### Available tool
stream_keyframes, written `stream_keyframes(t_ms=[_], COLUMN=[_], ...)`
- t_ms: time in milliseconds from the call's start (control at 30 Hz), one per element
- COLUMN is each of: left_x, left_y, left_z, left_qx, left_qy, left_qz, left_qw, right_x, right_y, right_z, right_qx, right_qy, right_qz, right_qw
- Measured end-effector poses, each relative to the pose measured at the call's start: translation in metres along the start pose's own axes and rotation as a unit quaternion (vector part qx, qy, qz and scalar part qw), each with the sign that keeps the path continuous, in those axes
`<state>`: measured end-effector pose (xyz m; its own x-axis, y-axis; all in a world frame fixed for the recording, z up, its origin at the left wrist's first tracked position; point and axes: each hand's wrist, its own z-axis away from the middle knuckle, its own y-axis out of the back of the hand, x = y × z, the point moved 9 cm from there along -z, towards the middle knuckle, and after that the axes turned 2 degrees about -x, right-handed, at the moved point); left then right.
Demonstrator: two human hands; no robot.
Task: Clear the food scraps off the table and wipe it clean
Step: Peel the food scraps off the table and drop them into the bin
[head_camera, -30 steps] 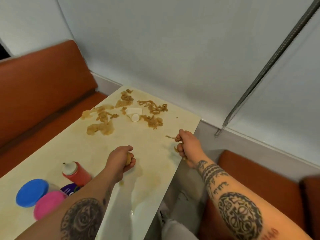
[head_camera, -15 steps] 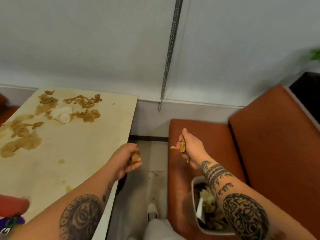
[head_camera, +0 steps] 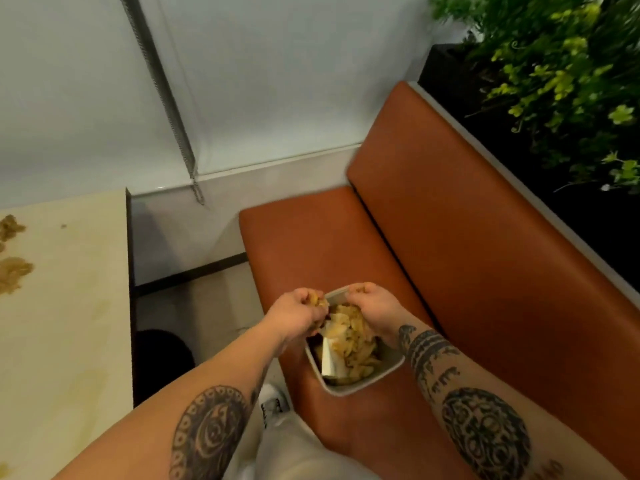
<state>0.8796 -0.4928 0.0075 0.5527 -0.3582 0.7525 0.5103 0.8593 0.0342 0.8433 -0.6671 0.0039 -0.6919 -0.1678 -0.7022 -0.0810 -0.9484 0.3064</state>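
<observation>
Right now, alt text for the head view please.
The left hand and right hand each grip food scraps above a grey tub, part full, standing on an orange bench seat. At frame left, the table bears brown clumps and smears; green plants upper right.

We see the pale table [head_camera: 69, 341] at the left, its top smeared with yellowish streaks. 2 brown clumps of food scraps [head_camera: 14, 273] lie at the left border of the view, and 1 small crumb [head_camera: 64, 226] sits beyond them. More food scraps fill the grey rectangular tub [head_camera: 363, 386] on the orange seat [head_camera: 311, 244]. The left hand [head_camera: 298, 315] and right hand [head_camera: 372, 306] each pinch some above its far rim.
</observation>
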Motion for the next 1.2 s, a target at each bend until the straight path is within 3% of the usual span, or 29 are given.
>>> stream_keyframes(t_ms=[167,433,633,867,1067,1200], left_x=[-0.008,-0.007,-0.005,-0.007,-0.024,-0.06], left_y=[-0.036,-0.017,0.04,0.142,0.248,0.308], left_z=[-0.007,-0.002,0.022,0.083,0.164,0.21], left_qx=[-0.057,-0.018,0.071,0.194,0.328,0.39], left_qy=[0.018,0.004,-0.009,-0.041,-0.092,-0.08], left_qz=[-0.065,-0.054,-0.008,0.051,0.138,0.183], left_qw=[0.996,0.998,0.997,0.979,0.93,0.899], right_x=[0.029,0.031,0.004,-0.071,-0.149,-0.182], right_y=[0.016,0.01,-0.028,-0.116,-0.227,-0.294], right_z=[-0.003,-0.004,-0.001,0.026,0.065,0.086], right_qx=[0.022,0.019,-0.023,-0.077,-0.16,-0.208], right_qy=[-0.046,-0.056,0.009,0.102,0.218,0.263], right_qz=[0.044,-0.008,0.043,0.019,0.053,0.086], right_qw=[0.998,0.998,0.999,0.992,0.961,0.938])
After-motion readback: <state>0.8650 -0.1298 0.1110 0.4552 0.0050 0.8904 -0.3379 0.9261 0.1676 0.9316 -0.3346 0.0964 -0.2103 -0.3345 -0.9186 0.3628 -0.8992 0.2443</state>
